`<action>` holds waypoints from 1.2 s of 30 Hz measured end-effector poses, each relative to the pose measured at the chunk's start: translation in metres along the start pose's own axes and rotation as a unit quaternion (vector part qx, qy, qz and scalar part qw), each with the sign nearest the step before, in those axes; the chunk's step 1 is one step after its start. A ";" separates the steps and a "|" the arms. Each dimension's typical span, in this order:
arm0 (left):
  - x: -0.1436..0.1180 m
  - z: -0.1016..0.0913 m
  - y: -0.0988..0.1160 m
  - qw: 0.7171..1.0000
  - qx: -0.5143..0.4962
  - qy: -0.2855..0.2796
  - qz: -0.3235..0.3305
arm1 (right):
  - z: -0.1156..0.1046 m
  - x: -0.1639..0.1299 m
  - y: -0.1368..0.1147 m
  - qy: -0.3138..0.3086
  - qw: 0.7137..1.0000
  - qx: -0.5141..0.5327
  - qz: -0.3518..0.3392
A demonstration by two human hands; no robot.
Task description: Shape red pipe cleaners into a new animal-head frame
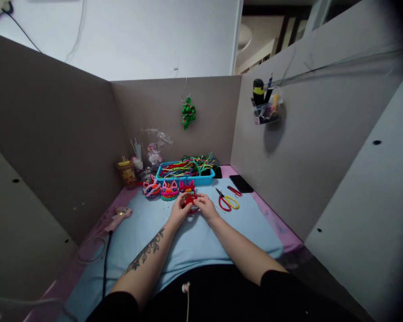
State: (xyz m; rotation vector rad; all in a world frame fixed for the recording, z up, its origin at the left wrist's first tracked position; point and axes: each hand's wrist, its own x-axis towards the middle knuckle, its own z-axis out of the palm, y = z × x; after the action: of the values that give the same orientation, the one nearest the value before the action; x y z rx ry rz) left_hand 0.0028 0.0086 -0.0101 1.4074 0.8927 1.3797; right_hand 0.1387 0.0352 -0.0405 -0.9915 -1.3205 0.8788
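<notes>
The left hand (179,210) and right hand (206,208) pinched a red pipe-cleaner piece (190,198) between their fingertips, near the far edge of the blue cloth (248,228).

- Both our arms reach forward, angled inward, so the hands meet near our centerline.
- Left forearm (149,252): bare, dark leafy tattoo along it, runs up and to the right.
- Right forearm (240,243): bare, runs up and to the left, mirroring our left.
- Left wrist (172,226): roughly in line with the forearm, no sharp bend we can see.
- Right wrist (215,221): same, close to straight.
- Left hand (179,209): fingers curled inward, thumb toward our right hand.
- Right hand (206,207): fingers bent, tips pointing at our left.
- Hands close together, both in a fingertip grip; exact fingertip contact too small for us to read.
</notes>
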 end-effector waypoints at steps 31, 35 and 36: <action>-0.012 -0.015 0.017 0.958 -0.130 -0.186 -0.176 | -0.020 0.004 -0.007 0.023 0.999 -0.015 -0.045; -0.012 -0.018 0.019 0.957 -0.155 -0.179 -0.168 | -0.020 0.005 -0.003 0.005 0.999 -0.029 -0.018; -0.012 -0.018 0.020 0.957 -0.162 -0.176 -0.166 | -0.021 0.005 -0.003 0.003 0.999 -0.034 -0.019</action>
State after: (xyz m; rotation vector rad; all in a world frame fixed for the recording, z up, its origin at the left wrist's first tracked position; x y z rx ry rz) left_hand -0.0186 -0.0060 0.0037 1.1399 0.6004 0.9329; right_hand 0.1597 0.0371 -0.0362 -1.0174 -1.3686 0.8060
